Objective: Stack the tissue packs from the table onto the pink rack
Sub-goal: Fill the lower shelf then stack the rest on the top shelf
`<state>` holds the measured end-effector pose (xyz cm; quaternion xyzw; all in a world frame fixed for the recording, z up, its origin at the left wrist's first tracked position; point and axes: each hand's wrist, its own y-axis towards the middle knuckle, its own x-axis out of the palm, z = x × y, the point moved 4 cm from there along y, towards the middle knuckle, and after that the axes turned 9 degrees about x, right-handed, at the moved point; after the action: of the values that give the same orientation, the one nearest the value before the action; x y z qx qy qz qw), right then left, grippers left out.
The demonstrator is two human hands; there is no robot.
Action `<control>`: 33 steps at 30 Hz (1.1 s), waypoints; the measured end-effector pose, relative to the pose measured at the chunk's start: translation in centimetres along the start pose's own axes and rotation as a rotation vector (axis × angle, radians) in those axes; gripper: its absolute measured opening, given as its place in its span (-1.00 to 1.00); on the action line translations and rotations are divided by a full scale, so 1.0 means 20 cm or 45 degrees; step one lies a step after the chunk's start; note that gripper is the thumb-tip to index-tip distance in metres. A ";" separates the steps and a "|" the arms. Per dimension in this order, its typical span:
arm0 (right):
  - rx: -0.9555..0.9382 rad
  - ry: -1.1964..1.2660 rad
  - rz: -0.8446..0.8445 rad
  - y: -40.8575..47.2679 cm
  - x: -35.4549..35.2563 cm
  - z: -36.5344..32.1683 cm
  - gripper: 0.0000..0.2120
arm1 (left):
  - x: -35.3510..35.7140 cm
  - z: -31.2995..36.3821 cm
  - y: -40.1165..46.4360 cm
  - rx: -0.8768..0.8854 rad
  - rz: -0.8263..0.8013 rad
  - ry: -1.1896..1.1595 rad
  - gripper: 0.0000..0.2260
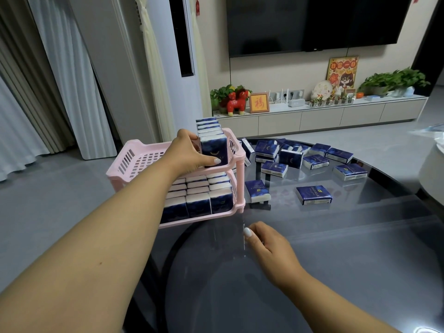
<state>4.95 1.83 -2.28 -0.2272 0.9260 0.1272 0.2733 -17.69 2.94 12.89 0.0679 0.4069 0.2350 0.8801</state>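
The left hand (189, 152) grips the front tissue pack (213, 151) of a row standing upright at the right side of the pink rack (134, 162)'s top tier, thumb along its near face. The lower tier is packed with upright packs (199, 198) (three rows across). The right hand (266, 246) hovers low over the glass table (312, 272), fingers loosely curled and holding nothing; whether it touches the glass is hard to tell. Loose packs (313, 195) lie scattered on the table right of the rack.
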 end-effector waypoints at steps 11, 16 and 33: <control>0.083 0.204 0.047 0.02 -0.02 0.00 -0.66 | -0.07 0.23 -0.16 0.185 0.362 -0.180 -0.42; 0.203 0.031 0.393 0.17 -0.22 0.12 -0.75 | 0.12 0.38 -0.31 0.293 0.350 -0.380 -0.67; 0.527 -0.612 0.425 0.48 -0.54 0.42 -0.51 | 0.65 0.14 -0.44 -0.102 -0.025 -0.498 -0.91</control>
<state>12.02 16.99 -1.95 0.0239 0.8658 0.0298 0.4989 -5.14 1.54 3.07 0.0732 0.2193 0.2248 0.9466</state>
